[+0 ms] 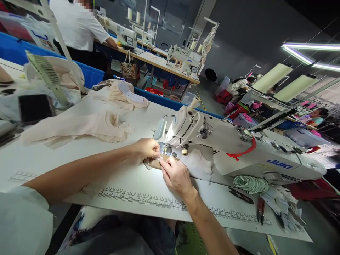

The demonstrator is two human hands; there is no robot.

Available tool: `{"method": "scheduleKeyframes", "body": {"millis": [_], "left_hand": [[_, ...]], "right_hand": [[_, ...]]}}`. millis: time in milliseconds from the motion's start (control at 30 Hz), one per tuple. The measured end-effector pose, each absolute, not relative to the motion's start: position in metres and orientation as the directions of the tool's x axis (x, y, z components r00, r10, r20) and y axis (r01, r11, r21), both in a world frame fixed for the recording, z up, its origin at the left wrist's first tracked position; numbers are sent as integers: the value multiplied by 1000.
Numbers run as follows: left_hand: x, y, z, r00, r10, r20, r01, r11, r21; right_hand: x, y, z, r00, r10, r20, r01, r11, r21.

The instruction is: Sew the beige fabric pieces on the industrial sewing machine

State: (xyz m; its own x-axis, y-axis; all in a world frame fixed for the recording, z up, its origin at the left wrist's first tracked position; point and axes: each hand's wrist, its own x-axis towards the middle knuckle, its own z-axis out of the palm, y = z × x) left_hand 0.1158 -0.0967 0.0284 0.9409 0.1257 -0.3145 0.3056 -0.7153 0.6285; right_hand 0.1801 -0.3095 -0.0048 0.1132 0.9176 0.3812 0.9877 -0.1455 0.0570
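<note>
My left hand (148, 148) is closed with the fingers curled, just left of the needle area of a white sewing machine (183, 124). Close to it, my right hand (177, 173) has its thumb and fingers drawn together, the tips meeting near the left hand's. A tiny whitish bit shows between the fingertips, too small to name. Under both hands lies a brown flat piece (153, 163) with pale specks, partly covered by the fingers. The machine's lamp lights this spot. To the right of the needle, pale thin fabric (199, 161) rests on the machine bed.
Beige fabric pieces (87, 127) are piled at left, near a dark phone (35, 108) and a green fan (46, 76). At right lie light-green rings (251, 184), dark snips (241, 195) and red-handled snips (260, 210). A ruler strip (148, 200) runs along the front edge.
</note>
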Motion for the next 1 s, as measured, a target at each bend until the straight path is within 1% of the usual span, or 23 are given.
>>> {"method": "scheduleKeyframes", "body": {"millis": [100, 133, 167, 200, 233, 300, 367, 400, 467, 533, 633, 767, 867, 1000], "left_hand": [[114, -99, 29, 952, 118, -281, 270, -756, 597], [111, -100, 30, 965, 129, -230, 240, -791, 562], [108, -102, 30, 979, 141, -146, 196, -837, 510], [104, -105, 29, 991, 129, -35, 131, -885, 446], [100, -107, 28, 993, 81, 86, 43, -926, 376], [89, -113, 22, 954, -109, 279, -180, -954, 242], [78, -119, 13, 880, -298, 370, -370, -918, 141], [73, -122, 8, 848, -352, 396, -420, -902, 97], [65, -126, -1, 819, -381, 430, -432, -901, 25], [60, -129, -7, 823, -362, 437, -395, -918, -17], [57, -130, -10, 843, -353, 406, -355, -932, -74], [59, -131, -11, 841, -376, 388, -339, -927, -163], [65, -130, -13, 848, -355, 393, -323, -935, -148], [78, -125, -16, 871, -293, 395, -294, -954, -59]], "right_hand": [[177, -307, -6, 122, 925, 361, 986, -155, 64], [176, -306, -6, 124, 925, 360, 986, -157, 65], [176, -306, -7, 124, 924, 362, 985, -158, 65], [175, -305, -7, 124, 924, 361, 985, -158, 65], [175, -304, -8, 126, 925, 360, 985, -159, 63], [176, -303, -8, 131, 926, 353, 986, -160, 55], [177, -303, -9, 135, 926, 353, 986, -161, 46], [177, -303, -9, 135, 924, 359, 986, -161, 43], [178, -302, -8, 135, 918, 373, 986, -160, 36], [177, -302, -7, 134, 912, 387, 987, -160, 34], [177, -302, -6, 132, 908, 397, 986, -161, 40], [179, -303, -4, 129, 912, 390, 988, -153, 31], [186, -305, -3, 159, 908, 388, 984, -176, 7], [201, -311, -5, 262, 861, 436, 963, -266, -55]]}}
